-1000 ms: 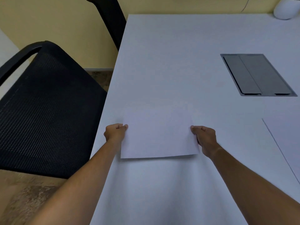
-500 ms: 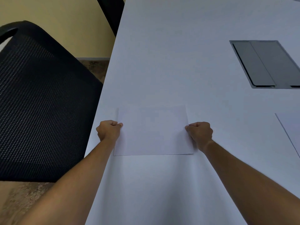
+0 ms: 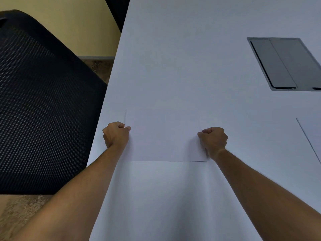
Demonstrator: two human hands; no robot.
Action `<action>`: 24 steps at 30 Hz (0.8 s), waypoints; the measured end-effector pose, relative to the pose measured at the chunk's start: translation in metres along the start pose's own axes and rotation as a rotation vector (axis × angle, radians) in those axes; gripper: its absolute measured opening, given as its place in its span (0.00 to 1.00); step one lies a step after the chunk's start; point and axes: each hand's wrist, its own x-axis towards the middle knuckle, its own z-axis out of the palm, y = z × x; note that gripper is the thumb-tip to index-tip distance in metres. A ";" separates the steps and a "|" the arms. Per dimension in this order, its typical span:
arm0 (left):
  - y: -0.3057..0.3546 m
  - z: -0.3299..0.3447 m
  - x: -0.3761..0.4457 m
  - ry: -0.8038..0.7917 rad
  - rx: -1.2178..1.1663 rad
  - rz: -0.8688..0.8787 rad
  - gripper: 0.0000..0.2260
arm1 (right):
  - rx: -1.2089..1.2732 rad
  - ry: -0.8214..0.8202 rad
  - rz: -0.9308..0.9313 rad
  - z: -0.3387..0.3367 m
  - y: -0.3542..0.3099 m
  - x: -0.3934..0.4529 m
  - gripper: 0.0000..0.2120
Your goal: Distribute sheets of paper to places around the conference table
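A white sheet of paper (image 3: 163, 136) lies flat on the white conference table (image 3: 182, 66), near its left edge. My left hand (image 3: 115, 134) pinches the sheet's left edge, fingers curled into a fist. At the sheet's right edge my right hand (image 3: 213, 140) grips it the same way. The sheet's near right corner lifts slightly off the table. A second white sheet (image 3: 312, 134) lies at the right border of the view, only its left edge showing.
A black mesh chair (image 3: 43, 101) stands close against the table's left side. A grey cable hatch (image 3: 286, 63) is set into the tabletop at the far right. Another dark chair back (image 3: 118, 9) shows at the top. Stone-patterned floor lies below left.
The sheet has come down from slightly raised to flat on the table, a little closer to the left edge. Both hands stayed on its sides. My head dipped forward.
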 end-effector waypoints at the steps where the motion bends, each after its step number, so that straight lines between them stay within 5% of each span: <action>1: 0.000 0.000 0.000 0.001 0.007 0.008 0.05 | -0.002 0.003 0.000 0.000 0.000 0.000 0.03; 5: -0.001 -0.001 -0.001 0.009 0.041 0.052 0.12 | -0.017 0.004 -0.002 0.001 0.000 0.001 0.03; 24: -0.004 -0.002 -0.002 -0.007 0.064 0.086 0.08 | -0.032 0.002 -0.120 0.000 0.006 -0.005 0.04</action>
